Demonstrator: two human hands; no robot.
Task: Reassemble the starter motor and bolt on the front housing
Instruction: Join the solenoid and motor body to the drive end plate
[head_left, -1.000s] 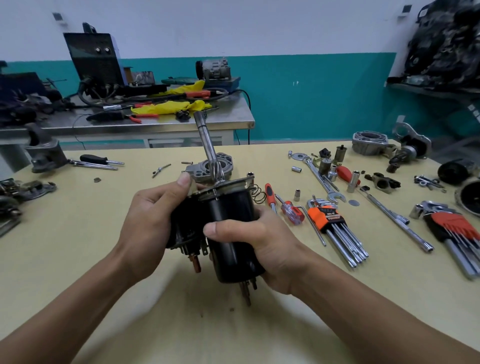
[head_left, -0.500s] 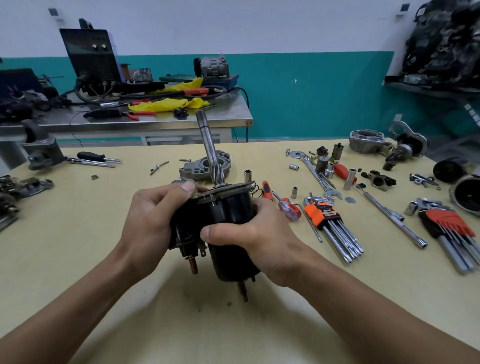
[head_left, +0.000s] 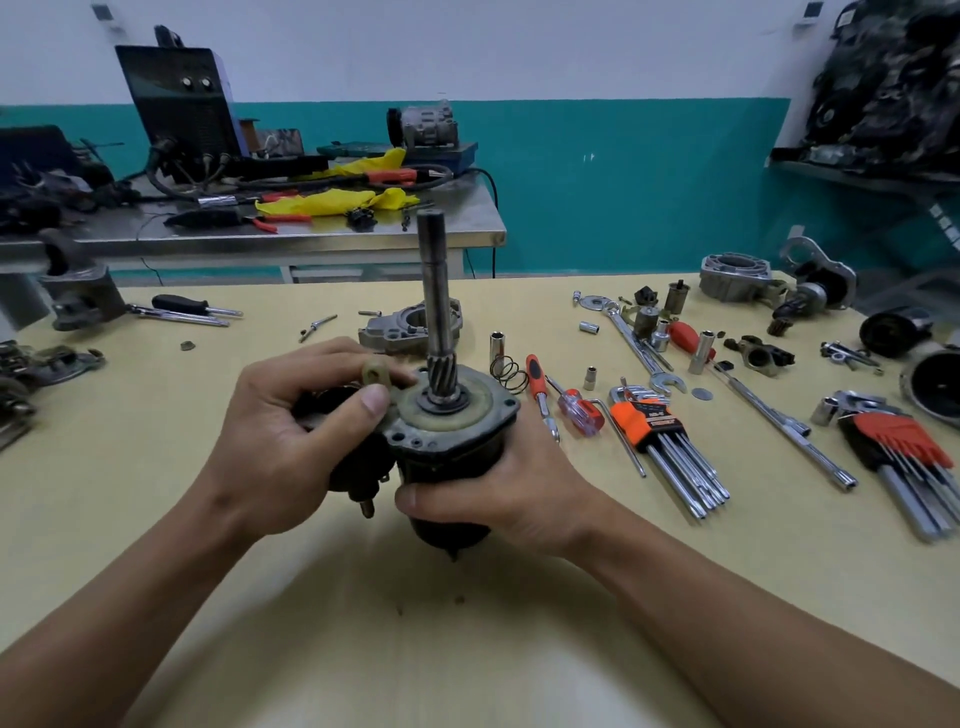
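Over the yellow table (head_left: 104, 441), the black motor (head_left: 449, 454) stands upright, with the right hand (head_left: 519, 488) wrapped tight round its body and the left hand (head_left: 280, 431) curled round its side part. The grey housing (head_left: 395, 332) lies on the table just behind it, not on yet, and the long shaft (head_left: 435, 291) sticks up bare. I think the left thumb and finger are setting a little tan piece (head_left: 375, 372) beside the shaft; next the housing must slide straight down the shaft with its bolt holes lined up.

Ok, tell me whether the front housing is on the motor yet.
Off. The housing lies on the table behind the motor, whose shaft stands bare.
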